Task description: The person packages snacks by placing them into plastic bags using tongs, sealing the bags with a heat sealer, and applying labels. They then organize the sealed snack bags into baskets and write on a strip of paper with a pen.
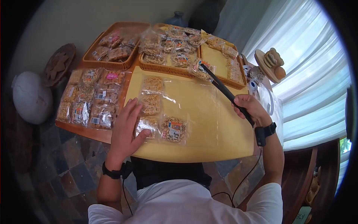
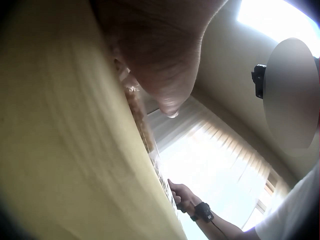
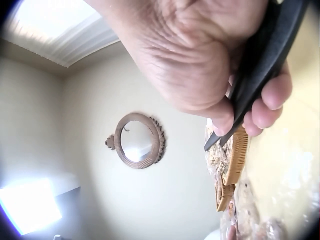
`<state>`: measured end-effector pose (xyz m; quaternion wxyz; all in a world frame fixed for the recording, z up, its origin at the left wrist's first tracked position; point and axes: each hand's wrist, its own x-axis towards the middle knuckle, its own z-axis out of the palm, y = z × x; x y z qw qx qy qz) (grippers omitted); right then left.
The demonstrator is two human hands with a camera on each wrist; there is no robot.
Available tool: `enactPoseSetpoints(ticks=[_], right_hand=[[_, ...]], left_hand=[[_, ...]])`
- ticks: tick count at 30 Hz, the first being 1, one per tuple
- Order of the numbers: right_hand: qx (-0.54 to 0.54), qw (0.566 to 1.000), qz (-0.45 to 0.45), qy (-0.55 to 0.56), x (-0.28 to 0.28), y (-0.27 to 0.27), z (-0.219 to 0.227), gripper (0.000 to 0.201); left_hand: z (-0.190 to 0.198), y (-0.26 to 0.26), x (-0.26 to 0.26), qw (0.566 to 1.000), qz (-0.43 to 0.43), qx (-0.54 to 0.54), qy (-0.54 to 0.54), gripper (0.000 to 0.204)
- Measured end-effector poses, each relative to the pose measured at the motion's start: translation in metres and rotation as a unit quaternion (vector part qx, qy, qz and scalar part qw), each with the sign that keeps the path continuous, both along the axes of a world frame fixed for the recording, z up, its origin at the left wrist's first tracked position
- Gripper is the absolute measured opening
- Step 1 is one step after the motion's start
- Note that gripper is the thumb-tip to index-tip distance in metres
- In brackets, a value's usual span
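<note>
Black tongs (image 1: 225,90) are gripped in my right hand (image 1: 249,107), thumb and fingers around the handle. Their far tips pinch a clear-wrapped grain snack packet (image 1: 198,71) at the front edge of the wicker baskets. My left hand (image 1: 127,128) lies with fingers extended at the left side of a clear plastic bag (image 1: 203,119) spread on the yellow mat. Its thumb reaches over a lower snack packet (image 1: 147,124), partly hiding it. Another snack packet (image 1: 173,130) with a printed label lies right of that one, and two more are stacked in a column above.
An orange tray (image 1: 93,125) of wrapped snacks stands left of the mat. Behind are an orange basket (image 1: 86,59) and a divided wicker basket (image 1: 223,83) holding more packets. A wooden stand (image 1: 264,69) with ornaments and white curtains (image 1: 305,93) are at right.
</note>
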<state>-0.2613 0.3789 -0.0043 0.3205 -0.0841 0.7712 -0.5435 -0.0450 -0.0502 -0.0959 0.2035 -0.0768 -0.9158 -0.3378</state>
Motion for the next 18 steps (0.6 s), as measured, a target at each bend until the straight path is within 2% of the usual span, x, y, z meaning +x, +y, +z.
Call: enactPoseSetpoints(ticks=[3, 5, 7, 18], right_hand=[[0.016, 0.999, -0.041, -0.018, 0.045, 0.062, 0.001, 0.029], [0.077, 0.989, -0.128, -0.004, 0.076, 0.092, 0.005, 0.026], [0.091, 0.986, -0.136, 0.011, 0.098, 0.11, 0.001, 0.025], [0.159, 0.98, -0.12, 0.015, 0.127, 0.103, -0.008, 0.023]], left_hand=[[-0.001, 0.002, -0.001, 0.998, 0.003, -0.059, -0.018, 0.086], [0.0, 0.004, -0.002, 0.997, -0.002, -0.069, -0.025, 0.086], [0.003, 0.007, -0.002, 0.996, 0.001, -0.086, -0.028, 0.087], [0.002, 0.007, 0.001, 0.994, 0.01, -0.101, -0.028, 0.088]])
